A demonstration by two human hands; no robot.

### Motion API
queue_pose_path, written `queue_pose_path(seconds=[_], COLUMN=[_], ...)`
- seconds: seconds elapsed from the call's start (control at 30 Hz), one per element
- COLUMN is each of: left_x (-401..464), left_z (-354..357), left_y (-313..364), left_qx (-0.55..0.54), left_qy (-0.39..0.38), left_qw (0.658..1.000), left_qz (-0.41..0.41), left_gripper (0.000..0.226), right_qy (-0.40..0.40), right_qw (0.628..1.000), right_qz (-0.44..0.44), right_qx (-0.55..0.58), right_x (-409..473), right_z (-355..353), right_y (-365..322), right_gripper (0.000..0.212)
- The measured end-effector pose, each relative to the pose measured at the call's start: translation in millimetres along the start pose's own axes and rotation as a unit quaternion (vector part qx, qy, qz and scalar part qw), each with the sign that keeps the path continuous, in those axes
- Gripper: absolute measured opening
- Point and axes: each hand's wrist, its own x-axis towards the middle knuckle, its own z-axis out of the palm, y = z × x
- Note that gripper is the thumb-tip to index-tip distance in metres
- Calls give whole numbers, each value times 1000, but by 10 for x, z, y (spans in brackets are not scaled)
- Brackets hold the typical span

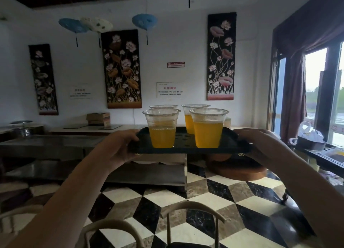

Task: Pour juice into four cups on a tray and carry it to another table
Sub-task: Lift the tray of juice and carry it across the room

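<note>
I hold a black tray point(186, 141) level in the air at chest height, above the floor. My left hand point(119, 147) grips its left edge and my right hand point(260, 145) grips its right edge. Several clear plastic cups stand upright on it, each partly filled with orange juice: a near left cup point(161, 129), a near right cup point(208, 128), a far right cup point(189, 117) and a far left cup point(163, 106), mostly hidden behind the near one.
A steel counter with a lower shelf point(55, 143) stands ahead on the left. A round wooden table point(238, 168) is just beyond the tray on the right. Chair backs point(193, 210) rise near my legs. A checkered floor point(186, 195) lies between. A window counter point(320, 151) is at right.
</note>
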Motion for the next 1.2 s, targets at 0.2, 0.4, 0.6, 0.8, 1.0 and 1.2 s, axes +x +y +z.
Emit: queue_pose_path(seconds=[0.2,0.4,0.6,0.8,1.0,1.2], left_x=[-378,-872,-1396,-1854,-2226,-2657], left_z=[3,168,179,72,-79,-224], left_y=[-27,-99,-177,-251,-266,-158], left_qx=[2,26,38,65,50,32], left_qy=[77,127,195,236,289,368], left_qw=[997,991,980,970,955,928], left_qz=[8,25,32,16,38,53], left_gripper=[49,38,47,48,45,29], right_qy=[-60,-147,-204,-231,-292,-345], right_qw=[998,989,978,971,955,937], right_qz=[-5,11,3,17,23,31], right_qx=[-9,-13,-40,-54,-54,-55], right_x=[-147,-370,-442,-559,-699,-862], right_z=[-6,-18,61,271,538,958], right_y=[22,60,229,335,358,355], right_gripper=[16,37,18,22,21,18])
